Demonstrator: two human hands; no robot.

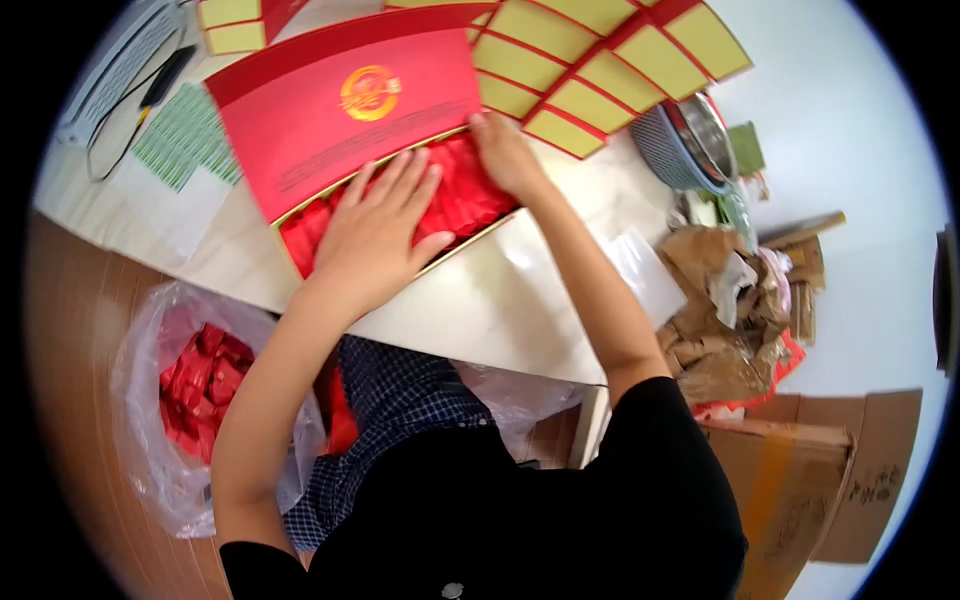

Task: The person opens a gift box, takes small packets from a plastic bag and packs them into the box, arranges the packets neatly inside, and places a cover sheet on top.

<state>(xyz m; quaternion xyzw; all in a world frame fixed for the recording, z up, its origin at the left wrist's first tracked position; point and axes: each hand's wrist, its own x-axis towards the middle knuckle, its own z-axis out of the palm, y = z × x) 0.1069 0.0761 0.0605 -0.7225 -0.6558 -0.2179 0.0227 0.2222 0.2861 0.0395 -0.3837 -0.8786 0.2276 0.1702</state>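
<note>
A red gift box [495,226] lies on the table before me, its red lid [300,120] with a gold emblem raised at the back. Shiny red packets [465,185] fill the inside. My left hand [375,230] rests flat on the packets with its fingers spread, covering part of them. At the box's right end, my right hand [502,155] touches the rim near the lid's corner. Its fingers are partly hidden and slightly blurred, so whether they grip anything is unclear.
Several stacked red and yellow boxes [575,60] stand behind. A sheet of green labels [188,135] lies left. At right are a grey basket [665,150] and crumpled brown paper [720,320]. A clear bag [150,400] of red packets sits by my left arm; a carton [770,500] stands right.
</note>
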